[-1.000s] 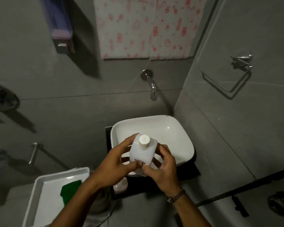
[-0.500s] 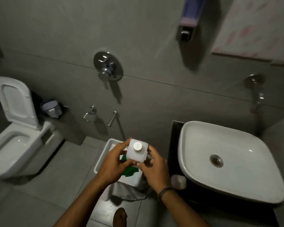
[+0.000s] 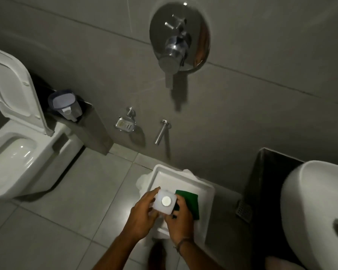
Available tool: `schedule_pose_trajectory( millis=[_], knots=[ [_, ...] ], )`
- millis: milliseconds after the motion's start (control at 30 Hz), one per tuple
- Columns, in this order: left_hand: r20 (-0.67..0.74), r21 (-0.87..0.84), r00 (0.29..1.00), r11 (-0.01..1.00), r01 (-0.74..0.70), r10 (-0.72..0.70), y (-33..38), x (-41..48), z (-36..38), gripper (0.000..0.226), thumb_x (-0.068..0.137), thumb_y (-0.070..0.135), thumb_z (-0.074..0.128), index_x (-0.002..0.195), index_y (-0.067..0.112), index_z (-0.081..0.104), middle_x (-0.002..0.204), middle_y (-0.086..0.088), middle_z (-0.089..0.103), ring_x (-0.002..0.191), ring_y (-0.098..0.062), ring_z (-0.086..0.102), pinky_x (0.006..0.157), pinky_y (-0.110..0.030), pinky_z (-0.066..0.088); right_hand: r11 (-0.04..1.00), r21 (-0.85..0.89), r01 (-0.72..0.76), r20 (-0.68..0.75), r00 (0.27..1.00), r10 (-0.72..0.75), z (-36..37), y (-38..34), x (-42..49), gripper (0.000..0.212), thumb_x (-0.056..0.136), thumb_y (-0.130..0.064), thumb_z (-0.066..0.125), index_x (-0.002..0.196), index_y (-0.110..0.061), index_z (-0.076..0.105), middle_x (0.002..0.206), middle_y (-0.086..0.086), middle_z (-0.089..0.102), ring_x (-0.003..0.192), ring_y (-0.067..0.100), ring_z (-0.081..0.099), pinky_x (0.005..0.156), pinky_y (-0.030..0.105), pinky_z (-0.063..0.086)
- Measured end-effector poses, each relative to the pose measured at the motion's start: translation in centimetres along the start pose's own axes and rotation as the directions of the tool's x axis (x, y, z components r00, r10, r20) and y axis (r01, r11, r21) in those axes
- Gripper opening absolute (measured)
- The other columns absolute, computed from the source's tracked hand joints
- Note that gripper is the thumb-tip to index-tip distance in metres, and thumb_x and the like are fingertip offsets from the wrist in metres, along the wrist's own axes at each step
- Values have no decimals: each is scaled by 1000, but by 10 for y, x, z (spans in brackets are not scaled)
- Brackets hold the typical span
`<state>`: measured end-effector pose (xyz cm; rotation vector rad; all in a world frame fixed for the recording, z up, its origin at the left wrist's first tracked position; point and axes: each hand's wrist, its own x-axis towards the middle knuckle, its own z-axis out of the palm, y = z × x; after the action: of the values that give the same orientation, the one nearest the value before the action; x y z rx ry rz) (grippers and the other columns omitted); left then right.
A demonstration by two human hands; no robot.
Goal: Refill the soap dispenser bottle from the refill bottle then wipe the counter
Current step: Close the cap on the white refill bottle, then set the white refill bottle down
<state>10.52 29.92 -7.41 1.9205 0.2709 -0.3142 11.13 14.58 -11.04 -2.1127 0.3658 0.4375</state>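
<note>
A white square refill bottle (image 3: 164, 203) with a round white cap is held upright between both hands, just above a white tray (image 3: 203, 189). My left hand (image 3: 141, 217) grips its left side and my right hand (image 3: 179, 221) grips its right side. A green cloth (image 3: 191, 201) lies in the tray, partly hidden behind my right hand. The black counter (image 3: 265, 172) and the white basin (image 3: 308, 201) are at the right edge. No dispenser bottle shows clearly in this frame.
A white toilet (image 3: 18, 149) with its lid up stands at the left. A chrome shower mixer (image 3: 179, 38) and a spout (image 3: 161, 131) jut from the grey wall ahead. A floor drain (image 3: 242, 210) sits beside the counter.
The view swung left from the basin to the floor tray. Both hands carried the bottle left, away from above the basin, and now hold it over the tray.
</note>
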Motion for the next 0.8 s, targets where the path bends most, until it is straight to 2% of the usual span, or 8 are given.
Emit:
schedule_pose_trajectory(
  millis=[67, 133, 233, 433, 533, 633, 700, 800],
  knots=[
    [6, -11, 1000, 1000, 5, -5, -15, 10, -3, 57, 98, 18, 74, 151, 21, 53, 146, 8, 63, 135, -12, 60, 114, -43, 52, 1000, 6, -24, -5, 1000, 24, 16, 0, 10, 56, 82, -30, 81, 117, -59, 49, 117, -20, 69, 102, -1, 67, 96, 36, 59],
    [11, -12, 1000, 1000, 22, -22, -26, 16, -5, 55, 99, 12, 73, 150, 19, 53, 144, 7, 63, 132, -5, 61, 114, -39, 53, 999, -4, -35, -35, 999, 35, 28, 0, 16, 60, 82, -24, 84, 126, -48, 52, 131, -12, 65, 121, 8, 61, 106, 37, 52],
    [24, -29, 997, 997, 76, -75, -35, 20, -4, 53, 99, 8, 71, 149, 18, 53, 139, 7, 64, 125, 6, 62, 112, -33, 53, 999, -10, -51, -54, 997, 50, 41, 8, 21, 58, 81, -23, 86, 132, -32, 58, 134, -6, 65, 129, 16, 58, 106, 36, 49],
    [52, -17, 990, 991, 135, -134, -36, 24, -4, 56, 100, 7, 69, 152, 9, 49, 146, -9, 62, 134, -23, 61, 115, -46, 51, 998, -20, -54, -22, 998, 54, 42, 16, 25, 64, 79, -26, 87, 136, -30, 56, 137, -8, 64, 130, 11, 56, 103, 29, 49],
    [27, -31, 994, 994, 107, -106, -32, 18, 0, 65, 97, 4, 73, 154, 6, 44, 150, -11, 57, 138, -25, 57, 117, -50, 48, 996, -27, -83, 77, 993, 84, 35, 22, 26, 72, 79, -17, 87, 138, -38, 49, 141, -14, 55, 132, 6, 47, 96, 11, 43],
    [-193, 53, 981, 998, 34, -24, -35, -7, 15, 68, 94, 19, 74, 154, 6, 44, 157, -10, 47, 143, -26, 49, 114, -48, 48, 975, -220, -35, 72, 996, 52, 21, 39, 27, 90, 80, -13, 84, 154, -31, 35, 157, -5, 43, 147, 15, 36, 115, 37, 41],
    [-285, 171, 957, 985, -4, 53, -42, -31, 30, 56, 92, 18, 63, 147, 18, 51, 152, -15, 53, 139, -29, 52, 108, -58, 53, 894, -448, 25, 19, 1000, -19, 8, 50, 33, 95, 78, -20, 84, 156, -27, 31, 158, 1, 42, 148, 26, 37, 114, 48, 46],
    [-23, 373, 980, 911, -175, 198, -56, -51, 52, 58, 91, 22, 49, 148, 23, 57, 153, -12, 59, 143, -27, 54, 110, -61, 51, 750, -648, 130, 69, 991, -112, -5, 61, 47, 102, 75, -40, 81, 159, -22, 26, 163, 8, 34, 149, 34, 33, 114, 53, 42]
  ],
)
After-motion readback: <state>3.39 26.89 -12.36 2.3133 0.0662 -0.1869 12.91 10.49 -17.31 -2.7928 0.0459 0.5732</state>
